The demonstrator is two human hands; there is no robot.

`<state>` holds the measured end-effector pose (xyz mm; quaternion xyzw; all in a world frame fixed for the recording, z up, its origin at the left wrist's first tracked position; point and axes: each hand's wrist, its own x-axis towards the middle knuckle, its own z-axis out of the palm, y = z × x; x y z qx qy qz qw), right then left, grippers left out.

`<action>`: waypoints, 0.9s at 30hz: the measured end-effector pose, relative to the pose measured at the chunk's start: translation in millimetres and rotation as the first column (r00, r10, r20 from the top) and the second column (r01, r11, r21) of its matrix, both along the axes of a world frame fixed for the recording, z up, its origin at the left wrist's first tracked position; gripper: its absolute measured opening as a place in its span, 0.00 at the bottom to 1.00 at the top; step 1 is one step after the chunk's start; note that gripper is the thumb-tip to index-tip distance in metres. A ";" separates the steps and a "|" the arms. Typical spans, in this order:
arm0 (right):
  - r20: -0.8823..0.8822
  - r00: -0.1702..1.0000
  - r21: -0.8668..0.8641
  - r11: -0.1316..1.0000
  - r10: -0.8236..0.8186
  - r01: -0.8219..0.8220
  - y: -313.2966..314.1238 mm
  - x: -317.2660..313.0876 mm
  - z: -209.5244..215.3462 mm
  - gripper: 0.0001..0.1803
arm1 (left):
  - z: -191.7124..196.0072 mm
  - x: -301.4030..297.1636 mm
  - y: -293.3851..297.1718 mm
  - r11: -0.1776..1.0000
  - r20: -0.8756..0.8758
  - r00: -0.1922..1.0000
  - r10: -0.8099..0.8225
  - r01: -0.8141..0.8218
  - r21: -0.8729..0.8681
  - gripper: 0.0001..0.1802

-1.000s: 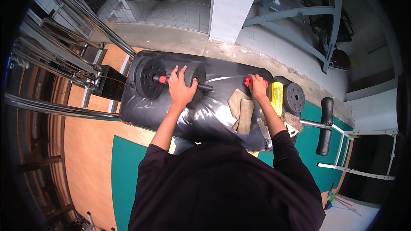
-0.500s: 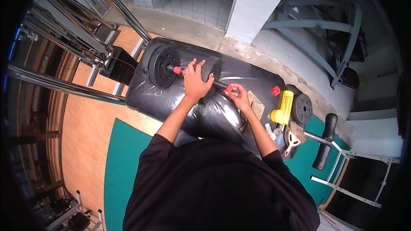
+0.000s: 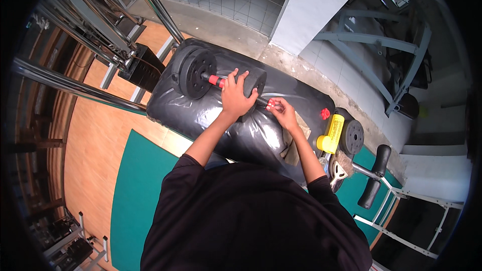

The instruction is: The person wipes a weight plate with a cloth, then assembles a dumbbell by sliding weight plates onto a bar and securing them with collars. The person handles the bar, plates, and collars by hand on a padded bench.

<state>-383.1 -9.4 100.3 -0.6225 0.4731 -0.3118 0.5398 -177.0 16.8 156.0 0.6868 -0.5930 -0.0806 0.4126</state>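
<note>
A dumbbell with black weight plates (image 3: 200, 74) lies across the black padded bench (image 3: 296, 85). Its bar shows a red section next to the left plates. Fingers spread, my left hand (image 3: 238, 99) grips the dumbbell by its right-hand plate, which it partly covers. At the bar's right end, my right hand (image 3: 285, 116) pinches a red collar nut (image 3: 271, 103) between thumb and fingers; the threaded bar shows just left of it. A tan cloth (image 3: 303, 126) lies partly under my right forearm.
Farther right sit another red collar nut (image 3: 325, 113), a yellow bottle (image 3: 334, 129), a loose black plate (image 3: 353, 135) and a brush with a pale handle (image 3: 339, 171). Chrome machine posts (image 3: 80, 84) rise at left. A white pillar (image 3: 321, 10) stands beyond the bench.
The view has shifted slightly. My right hand's fingers have changed their hold around the red collar nut at the bar's end. My left hand keeps its place on the dumbbell.
</note>
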 end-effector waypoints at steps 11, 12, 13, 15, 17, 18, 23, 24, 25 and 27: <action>-0.506 0.860 0.166 0.986 0.059 0.031 -30.0 -14.0 -29.3 0.31 | 0.3 -0.4 -0.7 1.000 0.015 1.000 -0.002 0.003 -0.011 0.32; -0.472 0.881 0.028 0.998 -0.029 0.047 -23.3 -16.4 -32.4 0.31 | 0.1 -1.0 -1.1 1.000 0.014 1.000 -0.006 0.006 -0.014 0.32; -0.424 0.900 -0.111 0.992 -0.103 0.061 -17.2 -14.8 -32.4 0.31 | -0.5 0.0 -0.8 1.000 0.013 1.000 0.000 0.000 -0.010 0.31; -0.235 0.951 -0.344 0.932 -0.203 0.114 0.5 -0.8 -8.5 0.30 | -1.8 3.3 1.3 1.000 0.010 1.000 0.019 -0.019 -0.002 0.31; -0.152 0.963 -0.564 0.820 -0.222 0.100 15.7 -3.2 -0.6 0.23 | -2.2 1.7 0.6 1.000 0.007 1.000 0.013 -0.013 -0.016 0.31; -0.232 0.958 -0.621 0.784 -0.167 -0.014 15.7 -5.1 -2.7 0.22 | -2.3 1.6 0.4 1.000 0.006 1.000 0.011 -0.010 -0.023 0.31; -0.443 0.894 -0.617 0.746 -0.065 -0.251 13.8 -6.6 -6.1 0.24 | -1.6 1.9 1.1 0.999 0.016 1.000 0.003 -0.002 -0.032 0.31; -0.430 0.899 -0.612 0.757 -0.078 -0.227 12.2 -4.7 -6.0 0.25 | -1.3 1.8 1.4 1.000 0.016 1.000 0.004 -0.004 -0.028 0.31; -0.433 0.896 -0.592 0.781 -0.101 -0.199 9.3 -5.1 -10.3 0.28 | -1.1 1.5 1.1 1.000 0.017 1.000 0.003 -0.003 -0.029 0.31; -0.443 0.889 -0.533 0.831 -0.113 -0.160 1.7 -7.9 -17.5 0.29 | -0.6 1.0 0.4 1.000 0.020 1.000 0.001 -0.001 -0.031 0.31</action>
